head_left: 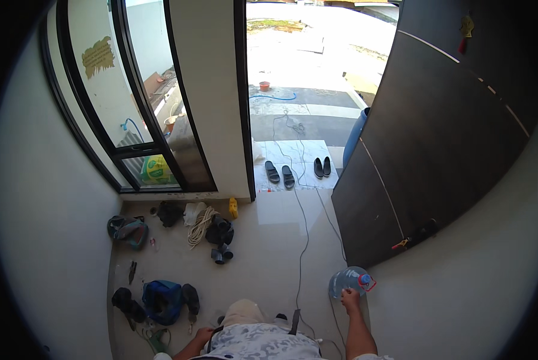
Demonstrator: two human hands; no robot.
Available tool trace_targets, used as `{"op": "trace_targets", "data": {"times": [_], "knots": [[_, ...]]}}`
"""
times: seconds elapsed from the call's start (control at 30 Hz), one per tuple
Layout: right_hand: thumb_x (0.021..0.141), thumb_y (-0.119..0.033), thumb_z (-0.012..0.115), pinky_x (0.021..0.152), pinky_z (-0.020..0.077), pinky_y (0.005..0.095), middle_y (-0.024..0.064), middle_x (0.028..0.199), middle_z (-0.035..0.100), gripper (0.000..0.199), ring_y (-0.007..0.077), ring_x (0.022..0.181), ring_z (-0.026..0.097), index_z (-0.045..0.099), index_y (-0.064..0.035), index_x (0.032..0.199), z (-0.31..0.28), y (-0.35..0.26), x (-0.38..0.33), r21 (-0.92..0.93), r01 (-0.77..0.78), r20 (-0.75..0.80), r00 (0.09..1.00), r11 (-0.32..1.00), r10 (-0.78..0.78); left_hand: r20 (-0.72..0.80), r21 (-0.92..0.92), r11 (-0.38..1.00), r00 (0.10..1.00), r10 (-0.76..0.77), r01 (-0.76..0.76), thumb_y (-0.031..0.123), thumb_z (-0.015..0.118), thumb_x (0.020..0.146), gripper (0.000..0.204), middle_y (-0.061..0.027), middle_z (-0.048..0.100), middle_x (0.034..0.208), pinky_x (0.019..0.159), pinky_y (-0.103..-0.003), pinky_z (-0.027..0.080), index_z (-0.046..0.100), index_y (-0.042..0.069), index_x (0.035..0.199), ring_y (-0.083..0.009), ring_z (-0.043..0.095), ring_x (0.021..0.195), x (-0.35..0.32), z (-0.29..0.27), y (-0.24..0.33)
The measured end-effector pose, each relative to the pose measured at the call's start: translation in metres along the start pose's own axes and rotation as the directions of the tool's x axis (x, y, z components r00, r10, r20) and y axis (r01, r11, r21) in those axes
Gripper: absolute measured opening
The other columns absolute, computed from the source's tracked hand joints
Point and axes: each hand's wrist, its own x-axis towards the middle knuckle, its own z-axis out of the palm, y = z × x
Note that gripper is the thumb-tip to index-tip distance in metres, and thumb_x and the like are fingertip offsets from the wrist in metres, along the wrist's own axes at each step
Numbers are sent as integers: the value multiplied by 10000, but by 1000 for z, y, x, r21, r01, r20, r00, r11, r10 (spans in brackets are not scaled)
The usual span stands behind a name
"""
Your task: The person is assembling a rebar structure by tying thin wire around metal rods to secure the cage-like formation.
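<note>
At the right, beside the foot of the dark door, stands a large clear plastic water bottle [345, 279] with a blue cap and a red carrying handle. My right hand [351, 298] is in front of the bottle, its fingers drawn together below the handle; whatever they may hold is too small to make out. Close to my hip, my left hand [203, 337] has its fingers curled beside a dark strap [217, 330] at the edge of my patterned shirt. What lies inside that hand is hidden.
Grey cables [305, 231] run across the floor through the open doorway. Bags, black pipe fittings [222, 254], coiled rope [200, 228] and a blue bag [162, 300] lie at the left. The dark door [425, 138] stands open; sandals [272, 172] and black shoes [322, 167] sit outside.
</note>
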Motion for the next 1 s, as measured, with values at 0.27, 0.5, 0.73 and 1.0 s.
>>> {"op": "trace_targets", "data": {"times": [0.27, 0.5, 0.73, 1.0], "knots": [[901, -218, 660, 546, 514, 321, 87, 725, 681, 253, 158, 574, 629, 670, 22, 822, 3, -106, 188, -326, 233, 36, 972, 916, -234, -26, 279, 955, 993, 116, -104, 383, 670, 804, 443, -221, 706, 1010, 826, -381, 514, 713, 32, 1070, -282, 698, 944, 123, 43, 94], [854, -302, 654, 803, 517, 408, 175, 913, 733, 297, 275, 872, 708, 750, -25, 906, 59, -73, 194, -496, -109, 225, 942, 861, 249, -396, 216, 876, 781, 482, -431, 154, 728, 784, 486, -217, 618, 1149, 972, -418, 472, 591, -7, 1221, -370, 597, 1112, 247, -53, 409], [813, -237, 659, 862, 503, 431, 199, 1061, 715, 314, 289, 957, 691, 729, -3, 1011, 56, -34, 281, -501, -261, 193, 896, 825, 401, -469, 632, 398, 80, 880, -665, 96, 649, 863, 619, -228, 292, 1530, 1160, -508, 246, 418, 66, 1437, -430, 248, 1442, 273, -187, 774], [896, -174, 679, 568, 529, 317, 108, 819, 683, 236, 173, 691, 657, 677, 18, 1033, 26, -269, 496, -242, -300, 95, 939, 923, 330, -490, 867, 374, -434, 756, -329, 138, 654, 901, 730, -222, 147, 1604, 1183, -566, 133, 278, 57, 1521, -413, 90, 1496, 255, -267, 996]]}}
